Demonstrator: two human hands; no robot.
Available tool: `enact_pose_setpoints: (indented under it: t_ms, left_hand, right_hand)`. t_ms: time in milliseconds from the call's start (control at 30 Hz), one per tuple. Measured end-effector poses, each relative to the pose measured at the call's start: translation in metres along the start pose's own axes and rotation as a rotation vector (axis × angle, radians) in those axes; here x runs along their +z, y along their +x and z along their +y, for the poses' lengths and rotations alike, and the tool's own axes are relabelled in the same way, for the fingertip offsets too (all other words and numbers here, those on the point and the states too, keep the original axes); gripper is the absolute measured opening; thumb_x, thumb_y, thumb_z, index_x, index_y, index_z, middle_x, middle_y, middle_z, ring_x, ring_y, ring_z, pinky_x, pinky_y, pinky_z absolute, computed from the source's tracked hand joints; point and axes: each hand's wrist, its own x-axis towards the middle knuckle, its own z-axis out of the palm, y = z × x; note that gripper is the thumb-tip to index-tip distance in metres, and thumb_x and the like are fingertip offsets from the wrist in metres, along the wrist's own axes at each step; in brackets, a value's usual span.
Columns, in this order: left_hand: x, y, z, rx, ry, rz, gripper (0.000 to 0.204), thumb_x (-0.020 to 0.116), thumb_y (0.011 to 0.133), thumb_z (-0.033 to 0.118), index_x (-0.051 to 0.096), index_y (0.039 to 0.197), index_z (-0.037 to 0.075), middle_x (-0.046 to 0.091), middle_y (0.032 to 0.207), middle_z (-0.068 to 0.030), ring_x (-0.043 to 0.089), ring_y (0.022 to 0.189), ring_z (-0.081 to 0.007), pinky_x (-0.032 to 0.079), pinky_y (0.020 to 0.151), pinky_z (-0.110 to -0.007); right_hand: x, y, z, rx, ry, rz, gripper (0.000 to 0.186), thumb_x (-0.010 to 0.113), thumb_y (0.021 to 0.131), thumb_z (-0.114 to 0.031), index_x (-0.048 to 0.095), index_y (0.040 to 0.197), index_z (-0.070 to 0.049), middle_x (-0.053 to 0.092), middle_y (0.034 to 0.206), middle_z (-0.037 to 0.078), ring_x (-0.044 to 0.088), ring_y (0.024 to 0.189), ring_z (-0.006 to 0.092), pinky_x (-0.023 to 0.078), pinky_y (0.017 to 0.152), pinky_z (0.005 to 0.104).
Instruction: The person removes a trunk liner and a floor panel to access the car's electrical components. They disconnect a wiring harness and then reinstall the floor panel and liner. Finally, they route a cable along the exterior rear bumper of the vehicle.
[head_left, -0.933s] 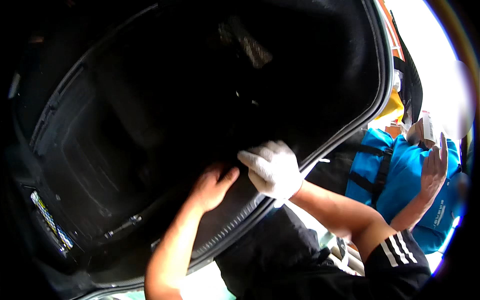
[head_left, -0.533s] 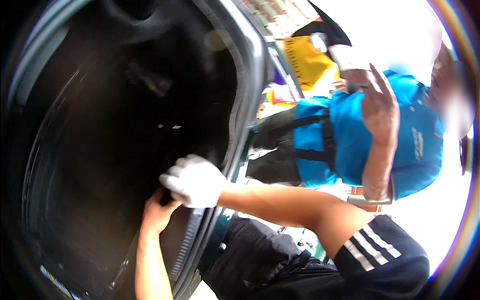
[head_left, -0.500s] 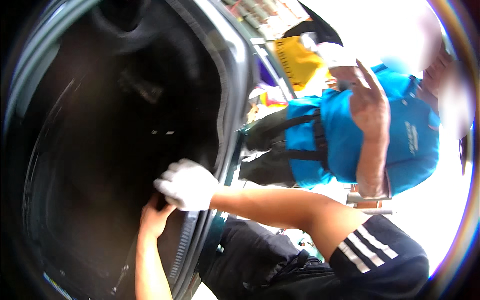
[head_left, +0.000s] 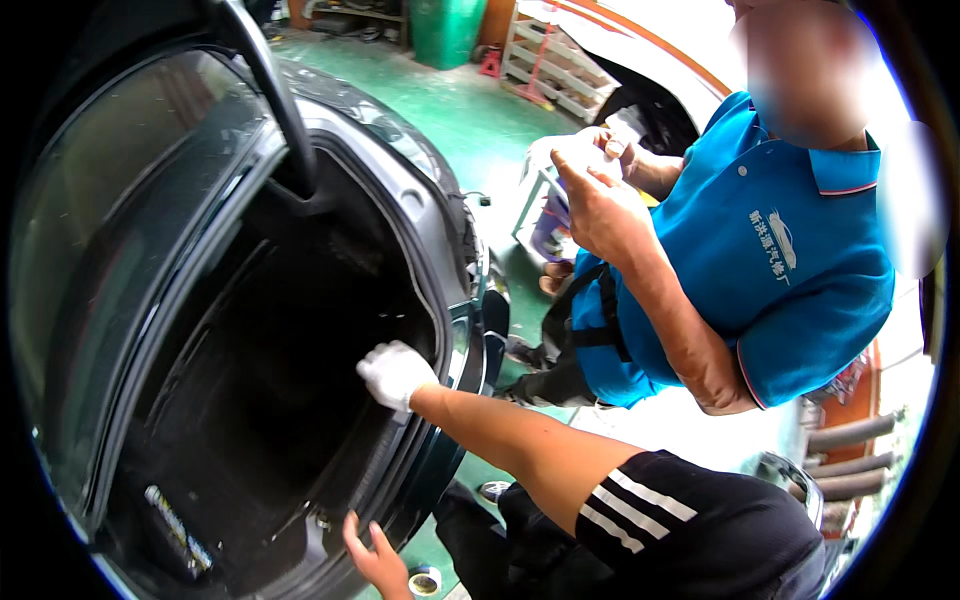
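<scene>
In the head view, the dark car trunk [head_left: 250, 370] hides whatever may lie deep inside, so a hand could knock something unseen there; the bare left hand [head_left: 378, 560], having no covering, could also scrape along the trunk's sill [head_left: 372, 470]. The trunk opens to the left of both hands. The gloved right hand [head_left: 397, 375] is over its right edge, fingers loosely curled; whether it grips or touches anything, I cannot tell. The left hand is at the trunk's near edge, thumb and finger parted, nothing visible between them. A co-worker [head_left: 740, 270] stands right of the trunk.
</scene>
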Motion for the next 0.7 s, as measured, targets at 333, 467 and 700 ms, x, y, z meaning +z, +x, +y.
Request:
enact_pose_setpoints:
  t_ms: [333,467,700]
  left_hand:
    - [-0.118,-0.616,-0.219,-1.360,0.216,-0.122,0.036,0.067,0.095,0.034,0.067,0.109,0.001,0.074,0.090,-0.0130,0.073,0.086,-0.0272,0.059,0.073,-0.041]
    - [-0.057,-0.754,-0.126,-1.969,-0.046,0.403,0.056,0.065,0.095,0.043,0.063,0.124,-0.004,0.075,0.097,-0.0196,0.073,0.095,-0.0361,0.057,0.086,-0.048]
    - [0.078,-0.709,-0.056,-1.643,-0.502,0.355,0.047,0.061,0.095,0.030,0.062,0.131,0.000,0.071,0.119,-0.0203,0.066,0.116,-0.0389,0.053,0.097,-0.047]
  right_hand:
    - [-0.025,-0.043,-0.037,-0.029,-0.051,-0.199,0.056,0.049,0.102,-0.039,0.054,0.148,-0.007,0.048,0.157,0.016,0.041,0.147,0.0325,0.029,0.124,0.0461]
    - [-0.011,-0.052,-0.026,-0.144,-0.273,-0.204,0.060,0.041,0.104,-0.041,0.045,0.153,-0.006,0.044,0.160,0.016,0.036,0.150,0.0324,0.025,0.125,0.0479]
    - [-0.002,-0.054,-0.040,-0.088,-0.461,-0.378,0.073,0.050,0.098,-0.045,0.036,0.158,-0.005,0.040,0.161,0.020,0.039,0.147,0.0383,0.043,0.115,0.0473]
